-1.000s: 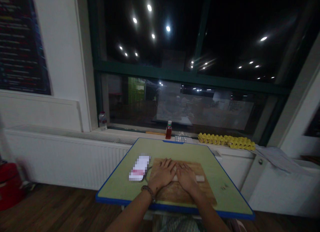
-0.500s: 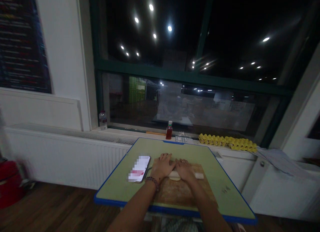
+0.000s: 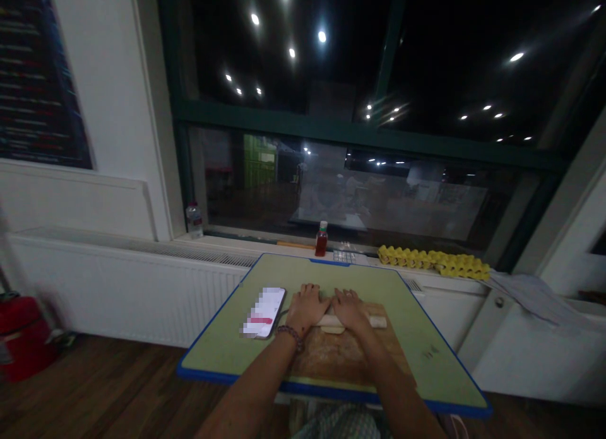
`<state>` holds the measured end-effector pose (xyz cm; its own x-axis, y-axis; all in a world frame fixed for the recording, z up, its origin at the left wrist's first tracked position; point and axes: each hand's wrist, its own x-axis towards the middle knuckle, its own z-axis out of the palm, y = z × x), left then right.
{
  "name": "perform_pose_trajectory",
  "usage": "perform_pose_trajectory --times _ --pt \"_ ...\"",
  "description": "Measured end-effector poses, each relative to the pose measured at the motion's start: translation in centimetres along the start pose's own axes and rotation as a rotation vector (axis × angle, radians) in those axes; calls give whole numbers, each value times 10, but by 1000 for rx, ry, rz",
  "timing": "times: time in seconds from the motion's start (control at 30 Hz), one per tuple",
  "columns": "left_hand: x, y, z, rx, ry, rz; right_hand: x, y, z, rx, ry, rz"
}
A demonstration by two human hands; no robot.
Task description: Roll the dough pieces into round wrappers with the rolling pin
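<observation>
A pale rolling pin [image 3: 377,322] lies crosswise on a wooden board [image 3: 336,360]. My left hand [image 3: 307,308] rests flat over its left part, fingers stretched forward past it. On its middle lies my right hand [image 3: 349,310], palm down with the fingers extended. The two thumbs point toward each other with a small gap between them. A small piece of flattened dough [image 3: 332,330] shows under the near side of the pin, between my wrists. How much of the dough is beneath the pin is hidden.
The board lies on a green folding table [image 3: 440,357] with a blue edge. A phone [image 3: 264,311] is left of my hands. On the windowsill stand a red bottle [image 3: 320,240], a clear bottle [image 3: 194,221] and yellow egg trays [image 3: 433,261]. A radiator [image 3: 142,300] runs behind.
My right hand has slid slightly forward, and the gap between my hands has widened a little. The camera view has tilted slightly downward.
</observation>
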<state>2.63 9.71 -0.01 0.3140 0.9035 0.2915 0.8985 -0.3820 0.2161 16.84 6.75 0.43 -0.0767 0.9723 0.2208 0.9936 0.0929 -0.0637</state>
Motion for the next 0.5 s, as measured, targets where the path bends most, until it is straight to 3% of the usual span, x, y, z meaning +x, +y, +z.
perform_pose_trajectory --times 0.3,0.5 --pt "-22 2 -5 88 -9 192 -25 -5 -1 41 8 41" --pt "-30 4 -8 102 10 221 -33 -7 -1 20 28 19"
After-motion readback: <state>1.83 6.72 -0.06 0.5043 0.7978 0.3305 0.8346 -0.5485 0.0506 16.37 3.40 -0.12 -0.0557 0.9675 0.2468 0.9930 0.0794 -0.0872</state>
